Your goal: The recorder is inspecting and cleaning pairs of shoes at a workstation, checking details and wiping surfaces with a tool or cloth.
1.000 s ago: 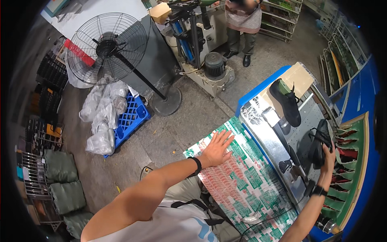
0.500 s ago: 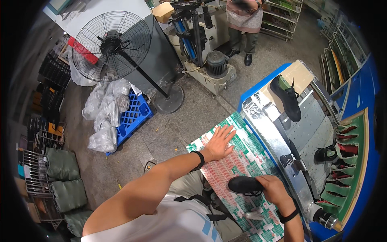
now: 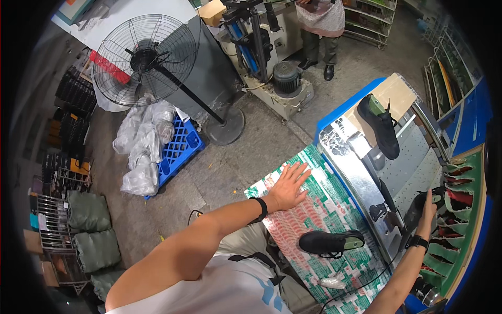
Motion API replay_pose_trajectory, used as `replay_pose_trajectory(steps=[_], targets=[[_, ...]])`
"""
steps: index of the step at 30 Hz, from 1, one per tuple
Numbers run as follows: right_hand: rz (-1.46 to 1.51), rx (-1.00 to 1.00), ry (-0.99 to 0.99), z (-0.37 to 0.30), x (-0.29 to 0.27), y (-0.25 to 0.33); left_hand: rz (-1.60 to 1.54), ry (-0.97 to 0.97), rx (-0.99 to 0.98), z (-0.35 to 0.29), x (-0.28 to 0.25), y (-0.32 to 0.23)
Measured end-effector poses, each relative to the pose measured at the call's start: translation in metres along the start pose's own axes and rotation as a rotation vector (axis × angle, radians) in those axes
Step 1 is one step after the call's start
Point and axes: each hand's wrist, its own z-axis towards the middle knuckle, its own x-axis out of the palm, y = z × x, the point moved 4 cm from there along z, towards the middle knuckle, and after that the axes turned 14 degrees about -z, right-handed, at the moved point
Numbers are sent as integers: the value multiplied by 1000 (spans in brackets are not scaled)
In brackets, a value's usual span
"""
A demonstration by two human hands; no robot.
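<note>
My left hand (image 3: 289,187) lies flat with fingers spread on a green, white and red patterned board (image 3: 293,220). A black lace-up shoe (image 3: 324,242) with a green insole rests on its sole on that board. My right hand (image 3: 426,213) reaches over the conveyor beside the slitted green curtain and is closed on another black shoe (image 3: 415,208); most of its fingers are hidden. A third black shoe (image 3: 380,128) sits on a cardboard piece (image 3: 395,97) at the conveyor's far end. A small crumpled clear wrapper (image 3: 332,283) lies near the board's front edge.
A shiny metal rail (image 3: 350,170) separates board and conveyor (image 3: 413,170). The green curtain (image 3: 463,220) hangs at right. A pedestal fan (image 3: 144,60), a blue crate (image 3: 180,146) with plastic bags, and a machine with a motor (image 3: 286,78) stand ahead. A person (image 3: 320,36) stands beyond.
My right hand has let go of the shoe on the board and moved right to the shoe by the curtain. My left hand stays flat on the board.
</note>
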Motion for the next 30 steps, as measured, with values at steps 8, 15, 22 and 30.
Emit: replay_pose_trajectory(steps=[8, 15, 22, 30], targets=[[680, -141, 292, 4, 4, -20, 36, -12, -17, 1, -3, 10], [1244, -184, 573, -108, -107, -65, 41, 56, -9, 7, -2, -4], [1580, -189, 981, -348, -35, -42, -64, -43, 62, 1, 8, -1], [641, -387, 938, -449, 28, 32, -248, -268, 126, 9, 0, 44]])
